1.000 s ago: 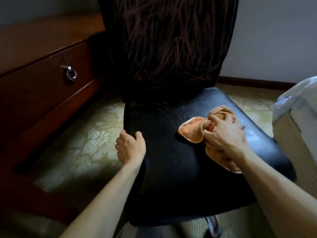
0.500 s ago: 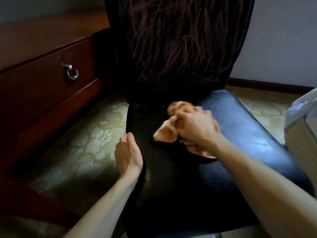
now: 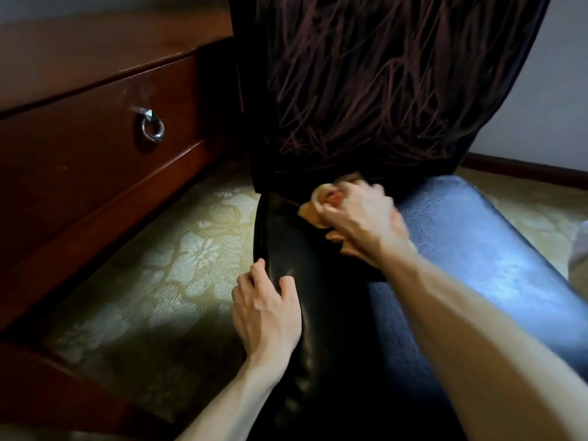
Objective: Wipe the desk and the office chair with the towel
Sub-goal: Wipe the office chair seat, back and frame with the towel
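Observation:
The office chair has a dark leather seat and a tall backrest covered in dark streaked fabric. My right hand grips a bunched orange towel and presses it on the seat's back left part, right below the backrest. Most of the towel is hidden under the hand. My left hand holds the seat's left edge, fingers curled over the rim. The wooden desk stands to the left.
The desk's drawer front carries a metal ring pull. Patterned carpet lies between desk and chair. A white thing shows at the right edge. A pale wall with a dark skirting board runs behind the chair.
My right hand has swept the towel from the seat's right middle to the back left, up against the backrest. My left hand has stayed on the seat's left edge.

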`<state>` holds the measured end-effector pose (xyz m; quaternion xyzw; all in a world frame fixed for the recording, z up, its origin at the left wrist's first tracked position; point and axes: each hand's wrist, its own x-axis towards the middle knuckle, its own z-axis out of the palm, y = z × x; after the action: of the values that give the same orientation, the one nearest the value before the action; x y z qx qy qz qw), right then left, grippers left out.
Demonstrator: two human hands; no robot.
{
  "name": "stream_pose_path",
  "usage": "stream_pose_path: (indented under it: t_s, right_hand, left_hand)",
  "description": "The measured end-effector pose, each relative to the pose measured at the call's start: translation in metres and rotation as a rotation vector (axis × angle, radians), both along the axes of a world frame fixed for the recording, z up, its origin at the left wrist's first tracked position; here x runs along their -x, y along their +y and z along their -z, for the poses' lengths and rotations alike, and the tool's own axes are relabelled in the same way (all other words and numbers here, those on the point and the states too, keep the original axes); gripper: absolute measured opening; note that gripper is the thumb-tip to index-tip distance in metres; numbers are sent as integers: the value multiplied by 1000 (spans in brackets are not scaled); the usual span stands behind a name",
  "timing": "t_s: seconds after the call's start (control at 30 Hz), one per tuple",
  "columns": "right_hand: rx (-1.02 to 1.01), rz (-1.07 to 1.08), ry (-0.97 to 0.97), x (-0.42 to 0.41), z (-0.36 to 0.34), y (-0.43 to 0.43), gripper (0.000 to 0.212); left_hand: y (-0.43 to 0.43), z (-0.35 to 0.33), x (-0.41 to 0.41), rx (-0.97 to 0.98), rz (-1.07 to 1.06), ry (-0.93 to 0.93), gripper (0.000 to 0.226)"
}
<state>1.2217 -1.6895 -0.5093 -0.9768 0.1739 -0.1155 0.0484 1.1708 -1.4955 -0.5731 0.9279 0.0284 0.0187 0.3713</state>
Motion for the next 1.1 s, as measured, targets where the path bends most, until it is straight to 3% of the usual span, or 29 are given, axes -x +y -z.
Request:
stream_pose_path:
  t_s: [0.03,0.17,0.23,0.3,0.37,0.43,0.53,0.6,0.7,0.8,0.97,1.1]
  right_hand:
    - [-107,-81,-48,-16,3,19,37]
    - [-208,-302,-56,-37,3,70,23]
    - [-295,-410,-27,-29,-5,70,27]
    - [-244,-439,-62,-21,-1,58,38]
    - [-55,-324,-165,-14,0,26,46]
    - [18,-58,-234,-18,0,-17,45]
    - [-163,255,-167,-26,4,-55,47]
    - [-203,253,-145,-38,16,-37,52]
    - [-101,55,-169,-76,27,17,43]
    - [-171,-187,-141,-95,17,67,41]
    - [-148,-604,118,-88,7,121,50]
    - [-30,-633,-94,-87,4,105,41]
  left_hand:
    - [0,-1,-1,-5,-6,1,54]
    - [1,-2,-2,-21,-4,29,47]
    - [1,-1,-1,-24,-8,34,43]
    - [2,-2,-1,-27,-19,20,47]
    - [0,-1,-2,-22,-28,5,53]
    - [0,2,-3,3,-28,-16,54]
    - [1,6,-3,20,-16,-57,55]
    - [1,9,-4,15,-11,-75,54]
    - [-1,13,-6,-34,-12,-95,52]
    - [0,15,-3,-75,9,-118,50]
    - [3,17,-8,-73,6,-63,40]
    - [4,15,-16,-82,22,-104,41]
